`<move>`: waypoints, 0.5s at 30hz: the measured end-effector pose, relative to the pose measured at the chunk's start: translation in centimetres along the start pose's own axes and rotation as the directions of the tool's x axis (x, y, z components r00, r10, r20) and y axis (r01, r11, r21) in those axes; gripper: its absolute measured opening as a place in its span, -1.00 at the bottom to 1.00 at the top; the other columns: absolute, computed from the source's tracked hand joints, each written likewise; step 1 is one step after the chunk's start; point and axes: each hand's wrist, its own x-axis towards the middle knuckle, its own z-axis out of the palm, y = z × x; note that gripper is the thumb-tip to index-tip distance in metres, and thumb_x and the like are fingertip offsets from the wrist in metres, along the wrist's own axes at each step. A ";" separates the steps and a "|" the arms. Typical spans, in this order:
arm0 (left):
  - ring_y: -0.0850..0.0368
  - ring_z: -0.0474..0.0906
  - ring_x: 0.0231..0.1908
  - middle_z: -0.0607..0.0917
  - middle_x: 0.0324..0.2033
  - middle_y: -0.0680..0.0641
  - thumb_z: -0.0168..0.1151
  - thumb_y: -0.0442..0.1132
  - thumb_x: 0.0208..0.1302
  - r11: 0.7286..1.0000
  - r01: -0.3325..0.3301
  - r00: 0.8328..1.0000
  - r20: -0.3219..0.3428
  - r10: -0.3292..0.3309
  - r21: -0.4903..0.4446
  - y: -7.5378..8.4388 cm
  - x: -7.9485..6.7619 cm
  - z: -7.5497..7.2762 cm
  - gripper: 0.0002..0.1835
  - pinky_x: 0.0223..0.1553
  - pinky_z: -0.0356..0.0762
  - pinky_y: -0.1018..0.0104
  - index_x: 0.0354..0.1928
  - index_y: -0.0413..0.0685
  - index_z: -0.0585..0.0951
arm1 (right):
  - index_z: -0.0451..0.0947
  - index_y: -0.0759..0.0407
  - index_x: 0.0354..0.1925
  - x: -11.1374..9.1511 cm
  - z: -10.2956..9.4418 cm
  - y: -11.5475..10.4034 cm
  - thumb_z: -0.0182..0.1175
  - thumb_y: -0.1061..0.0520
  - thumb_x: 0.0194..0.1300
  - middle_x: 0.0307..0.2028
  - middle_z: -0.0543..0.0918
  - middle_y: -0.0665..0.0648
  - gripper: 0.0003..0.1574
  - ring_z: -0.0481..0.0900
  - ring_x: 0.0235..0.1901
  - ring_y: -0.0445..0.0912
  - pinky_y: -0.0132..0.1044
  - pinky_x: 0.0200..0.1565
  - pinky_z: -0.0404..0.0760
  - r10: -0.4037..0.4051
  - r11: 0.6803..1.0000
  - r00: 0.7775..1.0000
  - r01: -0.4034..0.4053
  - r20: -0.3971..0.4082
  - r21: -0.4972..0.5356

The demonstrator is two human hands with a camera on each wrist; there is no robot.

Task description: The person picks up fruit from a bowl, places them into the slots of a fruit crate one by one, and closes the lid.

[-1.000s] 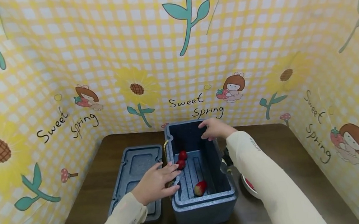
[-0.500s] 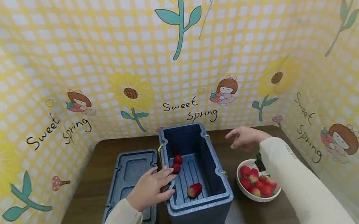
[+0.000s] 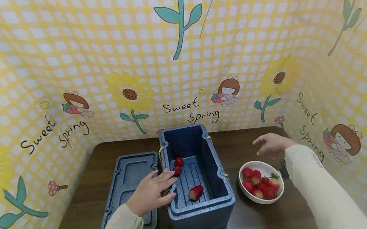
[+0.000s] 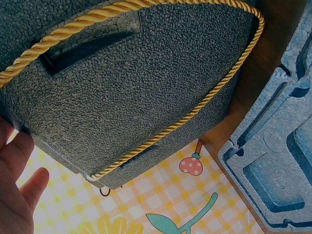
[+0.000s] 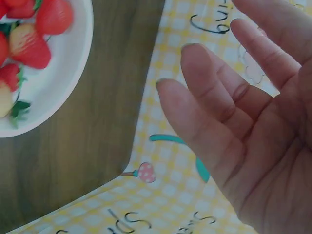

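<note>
A dark blue-grey foam box [image 3: 202, 221] stands uncovered in the middle of the table. Three strawberries lie on its floor: one large strawberry [image 3: 196, 193] near the front and two along the left wall. My left hand [image 3: 151, 193] rests on the box's left rim with its fingers extended. My right hand [image 3: 270, 145] hovers behind and above a white bowl [image 3: 263, 199] of strawberries [image 3: 266, 187], holding nothing. In the right wrist view its fingers are loosely bent, and the bowl's edge shows at the upper left.
The box's lid [image 3: 130, 182] lies flat to the left, partly under my left forearm. A gold cord handle [image 4: 195, 111] hangs on the box's side. Checked yellow cloth [image 3: 180, 78] walls off the back and sides of the brown table [image 3: 254, 225].
My right hand has left the box's inside and moved right, over beyond the bowl, which has come into full view. My left hand stays on the rim. The head view has shifted slightly.
</note>
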 end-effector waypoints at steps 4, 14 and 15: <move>0.02 0.47 0.18 0.57 0.15 -0.13 0.14 0.05 0.30 1.000 -0.001 1.000 -0.007 0.001 0.003 0.0 0.1 0.0 -0.51 0.17 0.34 -0.14 0.13 -0.09 0.62 | 0.42 0.40 0.15 -0.7 0.7 1.6 0.25 0.30 0.15 -0.51 0.58 0.02 -0.43 0.28 -0.72 -0.20 -0.36 -0.59 0.39 0.040 0.999 0.999 -0.039 -0.018 0.037; 0.01 0.48 0.18 0.57 0.15 -0.14 0.16 0.03 0.28 1.000 0.013 1.000 -0.006 -0.014 -0.007 0.3 0.0 -0.3 -0.52 0.17 0.33 -0.14 0.12 -0.10 0.62 | 0.44 0.41 0.14 -0.6 4.2 4.5 0.27 0.30 0.14 -0.30 0.59 0.20 -0.43 0.52 -0.33 0.06 -0.05 -0.31 0.64 0.138 0.984 0.990 -0.137 -0.003 0.116; 0.02 0.47 0.18 0.57 0.15 -0.14 0.15 0.03 0.28 1.000 0.016 1.000 -0.004 -0.016 -0.009 0.3 0.0 -0.3 -0.52 0.18 0.33 -0.14 0.12 -0.10 0.62 | 0.45 0.40 0.13 -0.5 4.6 4.6 0.27 0.31 0.13 -0.32 0.59 0.20 -0.43 0.51 -0.35 0.05 -0.08 -0.33 0.64 0.145 0.982 0.989 -0.144 -0.005 0.126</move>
